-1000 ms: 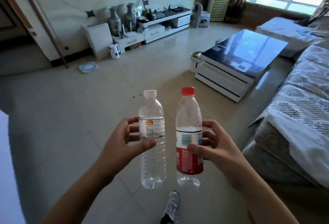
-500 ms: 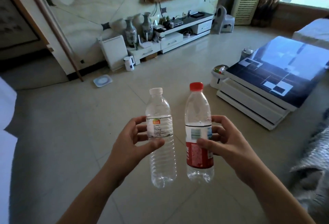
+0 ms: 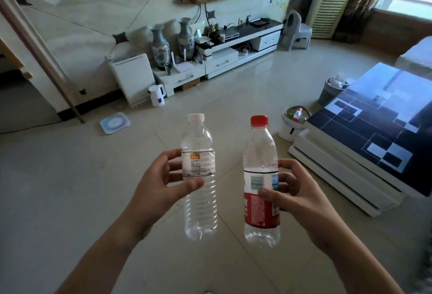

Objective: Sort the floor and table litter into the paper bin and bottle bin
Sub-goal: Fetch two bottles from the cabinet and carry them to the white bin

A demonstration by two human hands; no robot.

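A living room with a pale glossy tiled floor (image 3: 70, 200) is seen, with a low coffee table whose dark glass surface (image 3: 378, 130) carries white rectangles at the right. Just beside that table's near corner a white round bin (image 3: 289, 128) stands, in which a bottle with a red cap appears to lie already; farther back a grey bin (image 3: 329, 91) holding crumpled litter is seen. A clear ribbed plastic bottle with a white cap (image 3: 199, 177) is held upright in the left hand (image 3: 161, 188), fingers wrapped around its label. A clear plastic bottle with a red cap and red label (image 3: 260, 181) is held upright in the right hand (image 3: 301, 198), fingers closed around its middle. The bottles are carried apart, well short of the bins. Judged from this, both should be brought over the white round bin and released one at a time from low above its rim.
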